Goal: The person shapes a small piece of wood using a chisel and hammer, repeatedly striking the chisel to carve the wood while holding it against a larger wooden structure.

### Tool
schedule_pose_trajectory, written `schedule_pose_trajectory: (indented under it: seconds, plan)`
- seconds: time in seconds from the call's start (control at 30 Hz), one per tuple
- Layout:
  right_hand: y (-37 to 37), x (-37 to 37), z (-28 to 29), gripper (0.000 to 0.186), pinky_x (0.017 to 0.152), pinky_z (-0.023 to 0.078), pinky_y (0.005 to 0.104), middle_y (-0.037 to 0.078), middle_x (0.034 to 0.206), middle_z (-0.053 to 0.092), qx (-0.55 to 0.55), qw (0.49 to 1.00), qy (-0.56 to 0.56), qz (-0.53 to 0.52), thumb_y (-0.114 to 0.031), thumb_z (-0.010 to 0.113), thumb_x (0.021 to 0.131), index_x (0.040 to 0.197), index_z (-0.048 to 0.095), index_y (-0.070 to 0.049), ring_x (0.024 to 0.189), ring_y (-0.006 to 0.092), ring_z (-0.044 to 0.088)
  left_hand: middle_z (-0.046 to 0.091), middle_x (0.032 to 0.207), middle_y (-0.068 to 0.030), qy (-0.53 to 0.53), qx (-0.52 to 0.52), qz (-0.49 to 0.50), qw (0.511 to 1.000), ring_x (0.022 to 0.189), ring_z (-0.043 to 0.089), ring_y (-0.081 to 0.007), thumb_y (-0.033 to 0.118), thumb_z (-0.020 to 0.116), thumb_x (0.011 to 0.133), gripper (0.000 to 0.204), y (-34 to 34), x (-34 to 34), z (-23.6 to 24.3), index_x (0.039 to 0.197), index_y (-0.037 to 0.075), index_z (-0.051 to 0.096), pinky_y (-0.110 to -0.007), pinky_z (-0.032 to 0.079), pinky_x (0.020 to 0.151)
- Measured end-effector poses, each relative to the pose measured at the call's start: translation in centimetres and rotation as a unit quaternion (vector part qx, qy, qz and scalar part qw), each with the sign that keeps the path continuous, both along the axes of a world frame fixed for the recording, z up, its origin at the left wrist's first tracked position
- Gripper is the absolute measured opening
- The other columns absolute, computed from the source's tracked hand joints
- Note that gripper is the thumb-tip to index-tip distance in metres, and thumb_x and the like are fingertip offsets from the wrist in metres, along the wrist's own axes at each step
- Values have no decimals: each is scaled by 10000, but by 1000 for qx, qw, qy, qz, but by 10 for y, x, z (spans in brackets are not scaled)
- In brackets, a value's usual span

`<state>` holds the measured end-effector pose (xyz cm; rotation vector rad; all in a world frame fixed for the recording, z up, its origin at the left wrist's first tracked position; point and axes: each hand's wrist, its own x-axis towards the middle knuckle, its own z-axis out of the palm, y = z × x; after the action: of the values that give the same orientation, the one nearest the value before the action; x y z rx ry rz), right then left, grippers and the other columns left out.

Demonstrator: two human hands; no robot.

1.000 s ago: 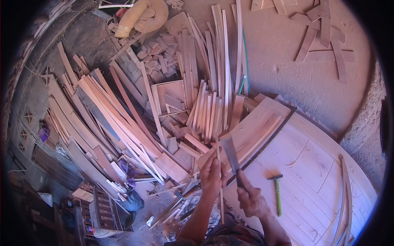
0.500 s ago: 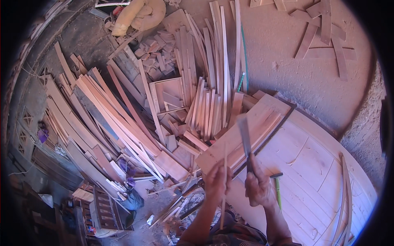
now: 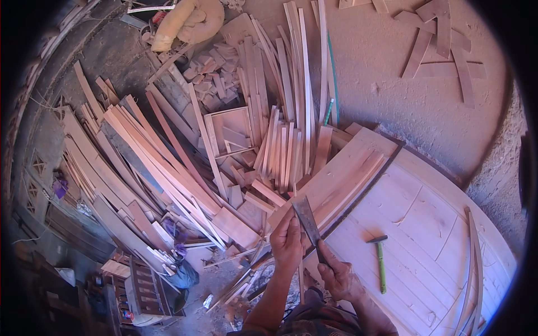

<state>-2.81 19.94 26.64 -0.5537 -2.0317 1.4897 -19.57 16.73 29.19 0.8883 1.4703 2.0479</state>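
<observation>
My left hand is closed round a thin wooden strip, held nearly upright in front of my body. In my right hand is a broad-bladed hand tool with a flat metal blade, widest at its far end; the exact kind is unclear. The blade slants up and to the left, and its far end lies close to the strip and my left fingers. Whether it touches the strip cannot be made out. On the panelled wooden surface to the right lies a hammer with a green handle.
A panelled wooden door-like piece fills the right, with a board along its left side and curved strips on its right. Long planks, offcuts and upright slats crowd the left and middle. A slatted wooden piece stands lower left.
My right hand has come down and slightly left, swinging the blade from near upright to a leftward slant beside the strip. The hammer is now fully uncovered. My left hand has shifted slightly left.
</observation>
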Motion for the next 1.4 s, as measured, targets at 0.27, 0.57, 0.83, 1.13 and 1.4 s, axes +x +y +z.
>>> schedule_pose_trajectory:
  seconds: [0.27, 0.57, 0.83, 1.13, 1.4]
  plan:
    - [30, -11, 18, 581, 564, 525, 338, 29, 691, 606, -174, 981, 46, -70, -176, 473, 1027, 1575, 283, -138, 559, 145, 607, 516, 752, 21, -43, -2, -42, 998, 492, 412, -34, 158, 458, 1063, 338, -16, 19, -19, 1380, 68, 536, -179, 332, 409]
    - [42, 36, -87, 619, 459, 455, 282, -6, 691, 489, -127, 967, -52, -216, -186, 495, 994, 1573, 284, -135, 519, 101, 502, 596, 875, -64, -340, 154, -118, 920, 519, 509, -87, 173, 501, 1040, 296, -11, -48, -42, 1329, 121, 535, -226, 442, 394]
    - [96, 165, -224, 415, 634, 460, 545, 241, 833, 649, 18, 872, -321, -369, -224, 562, 931, 1314, 474, -90, 738, 449, 653, 693, 977, -109, -368, 45, -39, 928, 796, 675, -184, 154, 581, 998, 216, -20, -115, -137, 1188, 51, 577, -296, 559, 726]
    - [96, 201, -227, 407, 777, 471, 555, 214, 1035, 661, 104, 780, -486, -380, -206, 580, 924, 1316, 511, -124, 935, 424, 639, 602, 761, 3, -129, -156, 101, 974, 681, 607, -84, 185, 621, 997, 113, 21, -163, -250, 1010, 81, 578, -235, 503, 603]
    - [64, 160, -242, 494, 886, 454, 542, 247, 1117, 582, 256, 841, -366, -306, -146, 651, 888, 1360, 538, -51, 1063, 432, 548, 637, 832, -45, -46, -90, 127, 987, 755, 639, -105, 36, 621, 957, 81, 60, -219, -299, 990, 43, 548, -259, 561, 731]
